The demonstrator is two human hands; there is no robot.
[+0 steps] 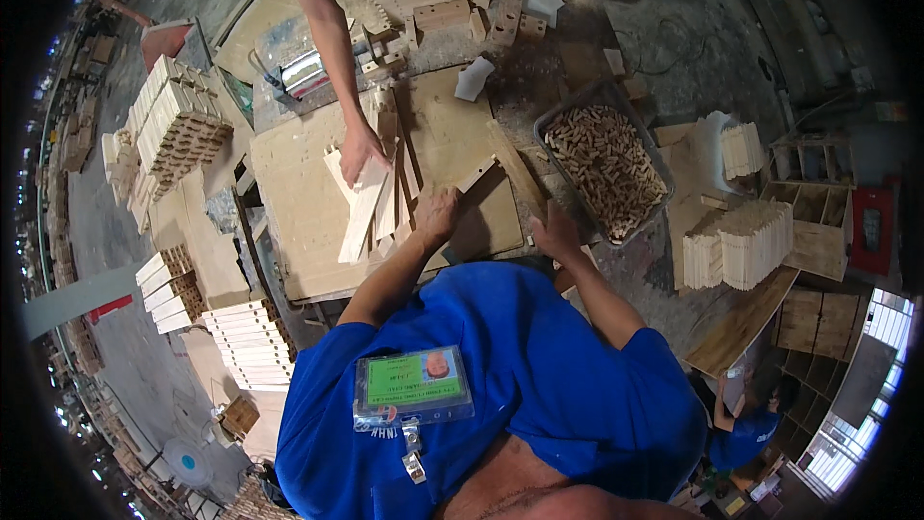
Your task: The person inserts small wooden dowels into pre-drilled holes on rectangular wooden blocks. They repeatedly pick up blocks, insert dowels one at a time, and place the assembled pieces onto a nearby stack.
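My left hand [438, 213] is closed round a narrow wooden strip [478, 174] that sticks out to the upper right and has small dark marks near its far end. In my right hand [555, 232] is a flat wooden slat [517, 169], tilted up to the left and held by its near end. The free ends of the two pieces lie close together over the board-topped table [308, 265]. Left of my hands, several pale wooden slats [364, 214] lie in a loose pile, with a co-worker's hand [364, 149] on them.
A grey bin [666, 166] full of wooden dowels [604, 159] stands right of my right hand. Drilled blocks [443, 14] and a white scrap [474, 79] lie farther back. Stacked wood pieces [183, 125] stand at left, more stacks [756, 246] at right. Another person [749, 433] is lower right.
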